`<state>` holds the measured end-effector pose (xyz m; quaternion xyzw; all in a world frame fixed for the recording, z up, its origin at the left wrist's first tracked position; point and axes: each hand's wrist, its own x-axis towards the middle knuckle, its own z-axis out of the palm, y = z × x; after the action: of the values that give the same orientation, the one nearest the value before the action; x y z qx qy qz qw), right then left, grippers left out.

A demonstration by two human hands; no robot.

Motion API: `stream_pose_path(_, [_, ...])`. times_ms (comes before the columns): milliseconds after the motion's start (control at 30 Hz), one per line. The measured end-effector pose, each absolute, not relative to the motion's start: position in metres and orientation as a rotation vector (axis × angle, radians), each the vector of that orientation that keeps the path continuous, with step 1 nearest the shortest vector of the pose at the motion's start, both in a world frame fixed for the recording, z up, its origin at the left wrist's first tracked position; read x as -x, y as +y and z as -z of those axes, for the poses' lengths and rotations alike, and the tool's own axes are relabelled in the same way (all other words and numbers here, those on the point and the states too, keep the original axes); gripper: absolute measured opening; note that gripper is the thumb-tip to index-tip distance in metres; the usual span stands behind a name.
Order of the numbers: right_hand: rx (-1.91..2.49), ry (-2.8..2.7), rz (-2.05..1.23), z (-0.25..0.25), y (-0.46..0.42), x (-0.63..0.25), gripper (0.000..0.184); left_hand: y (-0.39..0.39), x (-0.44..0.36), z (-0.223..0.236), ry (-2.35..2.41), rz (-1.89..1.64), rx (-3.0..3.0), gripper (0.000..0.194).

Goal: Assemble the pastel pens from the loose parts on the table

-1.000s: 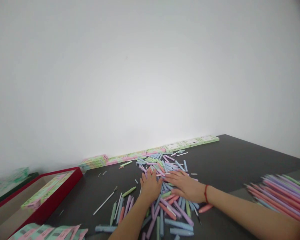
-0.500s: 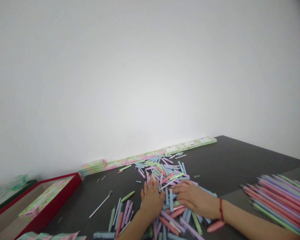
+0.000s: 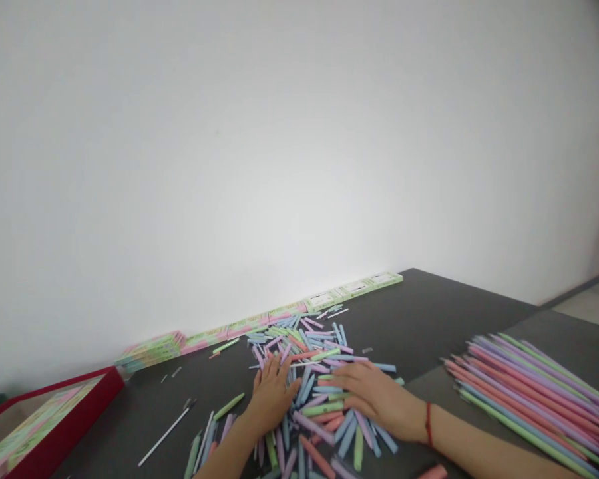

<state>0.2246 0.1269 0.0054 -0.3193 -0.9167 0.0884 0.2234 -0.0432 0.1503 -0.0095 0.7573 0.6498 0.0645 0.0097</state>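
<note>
A loose heap of pastel pen parts (image 3: 324, 422) in blue, purple, green and coral spreads across the dark table. My left hand (image 3: 272, 396) lies palm down on the heap's left side, fingers spread over the pieces. On the right side of the heap rests my right hand (image 3: 377, 399), palm down with fingers stretched to the left; a red cord circles its wrist. Pieces lie between and in front of both hands. What is directly under the palms is hidden. Neither hand visibly grips a piece.
Long pastel pens (image 3: 534, 399) lie side by side on the right. A row of printed boxes (image 3: 249, 322) lines the wall. A red-edged box (image 3: 80, 426) holding similar packs stands at left. A thin white rod (image 3: 164, 436) lies left of my left hand.
The view has turned right, so the scene sits further left. Both hands stay open on the heap, and some pieces around the right hand have shifted.
</note>
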Motion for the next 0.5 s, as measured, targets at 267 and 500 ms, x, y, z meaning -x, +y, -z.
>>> stream_pose_path(267, [1.439, -2.316, -0.040, 0.007, 0.196, -0.259, 0.025, 0.152, 0.009, -0.005, 1.706, -0.215, -2.628, 0.052])
stream_pose_path(500, [1.502, -2.339, -0.024, 0.022, 0.208, -0.256, 0.015, 0.156, 0.011, -0.002, 1.645, -0.131, -2.660, 0.061])
